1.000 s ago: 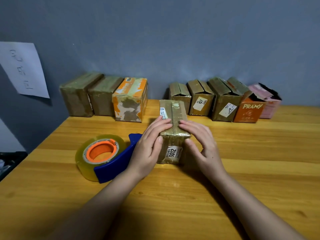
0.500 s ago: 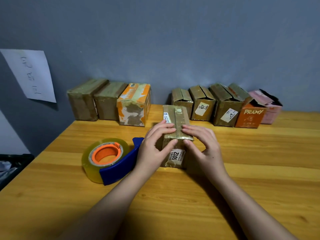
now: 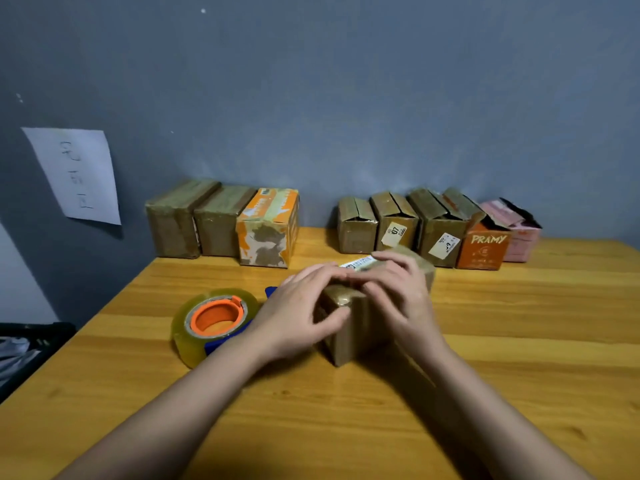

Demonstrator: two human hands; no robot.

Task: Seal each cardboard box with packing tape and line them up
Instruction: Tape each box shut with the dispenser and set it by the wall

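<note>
Both hands grip the taped box point(image 3: 349, 327) at the table's middle: left hand point(image 3: 304, 313) and right hand point(image 3: 398, 299) curl over it. Sealing looks finished; next it likely joins the far-left row point(image 3: 221, 220).

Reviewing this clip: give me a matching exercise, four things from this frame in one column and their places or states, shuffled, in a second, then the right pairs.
Things
1. clear packing tape roll with orange core on a blue dispenser
2. brown cardboard box under both hands
3. orange box printed PRAMY
4. white paper sheet with handwriting

Places or states
A. stuck on the grey wall at left
B. in the right-hand row by the wall, top flaps open
C. lying on the wooden table beside the left hand
D. mid-table, held between the left hand and the right hand

Pairs: 1-C, 2-D, 3-B, 4-A
</note>
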